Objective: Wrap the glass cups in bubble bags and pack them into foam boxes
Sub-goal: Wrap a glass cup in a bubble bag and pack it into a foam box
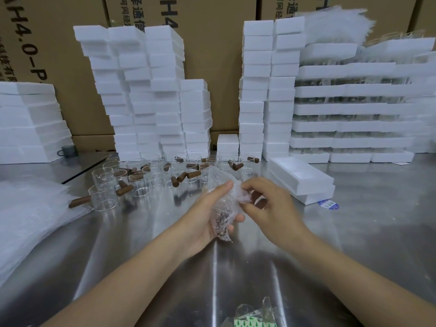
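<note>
Glass cup (259,202) indistinct inside bubble bag (221,206)

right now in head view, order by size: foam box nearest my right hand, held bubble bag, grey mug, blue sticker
1. white foam box
2. clear bubble bag
3. grey mug and blue round sticker: alike, mug farther

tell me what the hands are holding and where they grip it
A bubble bag, held by both hands: the left hand cups its lower part from beneath, the right hand pinches its upper right edge.
</note>
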`<state>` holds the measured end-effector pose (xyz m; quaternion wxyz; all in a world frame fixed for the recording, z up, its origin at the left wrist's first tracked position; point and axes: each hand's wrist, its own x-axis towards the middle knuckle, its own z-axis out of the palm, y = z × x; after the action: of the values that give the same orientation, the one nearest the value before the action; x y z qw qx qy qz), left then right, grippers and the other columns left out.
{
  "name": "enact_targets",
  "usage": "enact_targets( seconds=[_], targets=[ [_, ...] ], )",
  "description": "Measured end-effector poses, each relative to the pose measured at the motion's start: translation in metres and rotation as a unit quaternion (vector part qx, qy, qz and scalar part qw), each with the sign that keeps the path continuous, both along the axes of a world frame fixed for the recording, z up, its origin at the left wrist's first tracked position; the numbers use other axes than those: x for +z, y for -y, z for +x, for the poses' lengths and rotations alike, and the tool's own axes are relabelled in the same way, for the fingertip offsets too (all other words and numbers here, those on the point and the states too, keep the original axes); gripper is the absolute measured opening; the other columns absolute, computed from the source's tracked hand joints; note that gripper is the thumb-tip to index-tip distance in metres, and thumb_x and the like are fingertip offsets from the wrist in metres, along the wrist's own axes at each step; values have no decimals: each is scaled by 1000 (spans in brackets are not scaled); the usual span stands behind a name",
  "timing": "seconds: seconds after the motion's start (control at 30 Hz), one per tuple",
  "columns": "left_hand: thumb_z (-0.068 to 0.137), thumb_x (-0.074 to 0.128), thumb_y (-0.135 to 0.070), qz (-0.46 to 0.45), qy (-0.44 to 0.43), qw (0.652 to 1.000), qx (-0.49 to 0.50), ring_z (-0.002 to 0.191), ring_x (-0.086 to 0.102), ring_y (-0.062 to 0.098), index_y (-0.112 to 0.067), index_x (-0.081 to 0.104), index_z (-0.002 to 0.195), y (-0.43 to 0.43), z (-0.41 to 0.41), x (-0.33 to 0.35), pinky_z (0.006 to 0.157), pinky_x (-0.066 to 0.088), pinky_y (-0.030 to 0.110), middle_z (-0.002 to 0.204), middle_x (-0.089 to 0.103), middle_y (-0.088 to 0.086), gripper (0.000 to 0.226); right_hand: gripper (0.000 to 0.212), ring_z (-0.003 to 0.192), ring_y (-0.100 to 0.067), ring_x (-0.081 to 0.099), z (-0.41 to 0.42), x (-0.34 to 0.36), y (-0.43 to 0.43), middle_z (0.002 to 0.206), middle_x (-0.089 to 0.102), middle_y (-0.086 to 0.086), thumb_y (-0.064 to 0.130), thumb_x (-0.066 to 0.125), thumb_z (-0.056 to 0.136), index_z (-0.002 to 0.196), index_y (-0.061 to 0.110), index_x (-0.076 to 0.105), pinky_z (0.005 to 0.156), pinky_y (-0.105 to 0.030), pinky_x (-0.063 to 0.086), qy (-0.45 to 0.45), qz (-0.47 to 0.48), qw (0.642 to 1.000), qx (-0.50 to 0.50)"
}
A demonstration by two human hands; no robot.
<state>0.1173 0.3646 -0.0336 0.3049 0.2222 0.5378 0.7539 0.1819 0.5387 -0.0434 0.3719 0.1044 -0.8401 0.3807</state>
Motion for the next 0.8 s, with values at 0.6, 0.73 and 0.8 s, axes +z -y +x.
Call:
enact_targets(
  seconds=[0.6, 0.73, 0.8],
  targets=[
    [81, 78, -54, -74, -67, 995, 1, 100, 71, 28, -17, 74, 126, 2, -6, 1, 91, 51, 42, 117, 79, 12, 59, 24, 63, -17, 62, 9, 4, -2, 92, 58, 5, 35, 57, 81, 104, 30, 63, 64, -45, 55, 147, 82, 982, 88],
    [80, 88, -45, -21, -49, 993, 103, 92, 79, 18, -18, 70, 134, 4, -12, 5, 79, 58, 29, 115, 81, 7, 63, 45, 60, -17, 61, 8, 14, -10, 113, 69, 18, 42, 56, 79, 123, 36, 66, 66, -42, 58, 99, -4, 994, 44],
    [74, 90, -34, 31, 6, 990, 134, 97, 80, 19, -18, 67, 135, 7, -18, 8, 86, 59, 31, 115, 82, 8, 67, 42, 62, -13, 58, 7, 19, -23, 123, 65, 21, 43, 57, 84, 125, 38, 64, 74, -42, 58, 44, -29, 998, -34]
  ],
)
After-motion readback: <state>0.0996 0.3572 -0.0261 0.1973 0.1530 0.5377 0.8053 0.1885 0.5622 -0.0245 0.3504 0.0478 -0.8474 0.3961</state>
